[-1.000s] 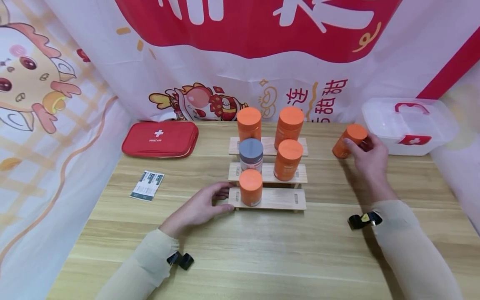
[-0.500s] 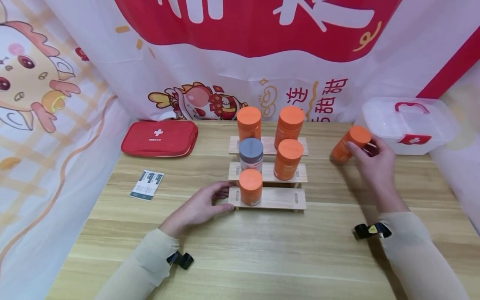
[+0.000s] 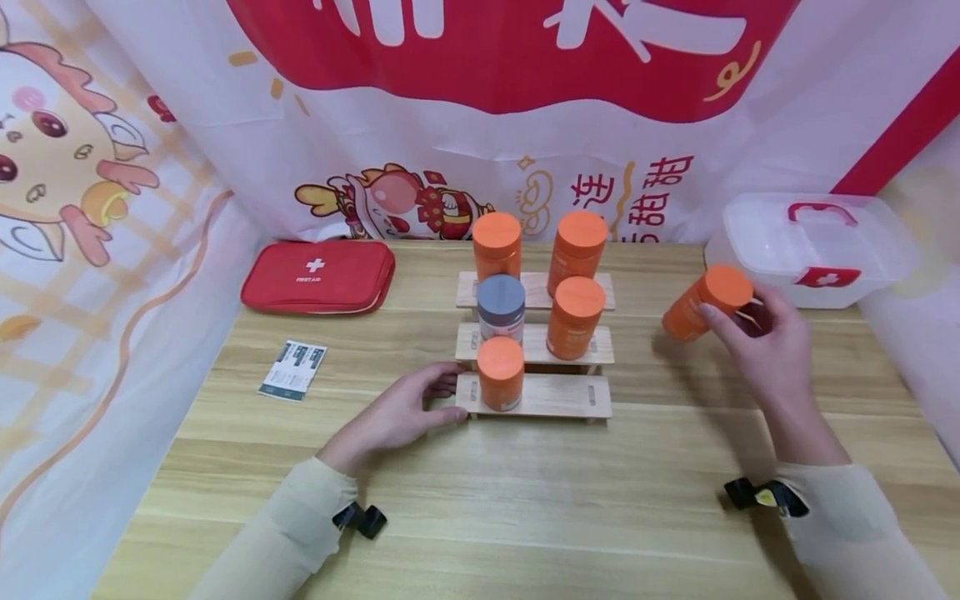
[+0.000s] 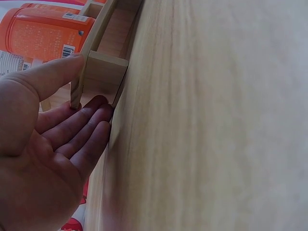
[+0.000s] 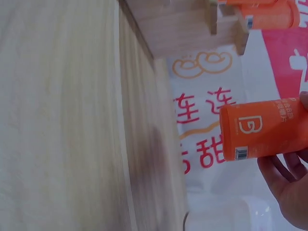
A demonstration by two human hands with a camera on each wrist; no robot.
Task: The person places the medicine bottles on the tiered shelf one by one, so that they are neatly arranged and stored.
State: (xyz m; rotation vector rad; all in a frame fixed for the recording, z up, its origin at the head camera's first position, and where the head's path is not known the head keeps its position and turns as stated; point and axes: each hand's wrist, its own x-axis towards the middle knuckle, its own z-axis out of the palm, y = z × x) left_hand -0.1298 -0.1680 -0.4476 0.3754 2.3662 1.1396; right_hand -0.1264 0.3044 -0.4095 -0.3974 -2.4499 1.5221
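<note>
In the head view my right hand [image 3: 772, 354] grips an orange bottle [image 3: 688, 312] by its upper part, right of the rack. The bottle tilts with its cap to the right, and the right wrist view shows its base off the table. My left hand [image 3: 401, 408] holds the left end of a three-step wooden rack [image 3: 555, 396]. In the left wrist view its thumb lies on the lowest board, with fingers at the underside. An orange bottle [image 3: 501, 379] stands on that board. On the middle step are a grey-capped jar [image 3: 501, 302] and an orange bottle [image 3: 574, 325].
Two orange bottles [image 3: 576, 254] stand on the back step. A clear first-aid box [image 3: 787, 250] with a red handle sits behind my right hand. Left of the rack lie a red first-aid pouch [image 3: 318, 279] and a printed card [image 3: 295, 369]. A printed cloth [image 3: 420, 125] hangs behind.
My right hand has drawn back toward me and slightly right, lifting the bottle and tilting it further. My left hand stays on the rack.
</note>
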